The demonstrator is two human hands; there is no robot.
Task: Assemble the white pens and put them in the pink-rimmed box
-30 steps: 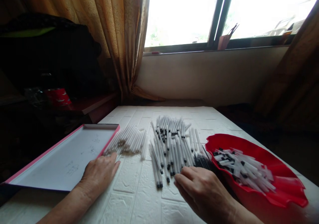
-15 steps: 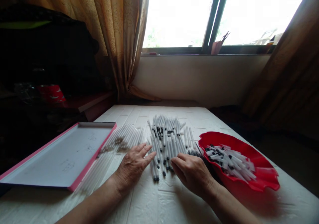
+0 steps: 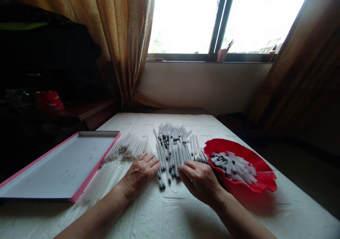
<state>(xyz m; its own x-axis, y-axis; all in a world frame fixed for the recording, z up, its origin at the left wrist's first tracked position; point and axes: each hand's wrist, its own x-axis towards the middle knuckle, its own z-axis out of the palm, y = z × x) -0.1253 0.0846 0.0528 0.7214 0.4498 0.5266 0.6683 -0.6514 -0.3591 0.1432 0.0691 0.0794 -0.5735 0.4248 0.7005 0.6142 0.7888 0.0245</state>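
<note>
"Start close in. What are the hands doing?"

"The bare right hand (image 3: 200, 178) is curling its fingers in at the near right of the slim, clear plastic tubes with black ends (image 3: 170, 154); I can't tell whether it is pinching one. The bare left hand (image 3: 140, 171) is resting at their left edge, fingers loosely straightened, visibly gripping nothing."

"And the tubes themselves?"

"They are lying heaped between and beyond the hands on the white, brick-patterned surface (image 3: 170, 214), most black ends facing the person. A shallow white tray with a pink rim (image 3: 71, 164) is sitting well to the left, and a red, wavy-rimmed bowl (image 3: 265, 187) is standing to the right, holding small white and black pieces (image 3: 236, 166)."

"How would they be handling?"

"I'm guessing light, stiff and smooth, rolling easily, maybe cracking if bent. I'd be taking hold mid-length, between thumb and forefinger."

"What's differing from a second ago?"

"The left hand is no longer lying by the tray's edge but beside the heap. The right hand is staying near the same spot. Farther off, the bright window (image 3: 183, 19) is sitting more to the left in view."
</note>
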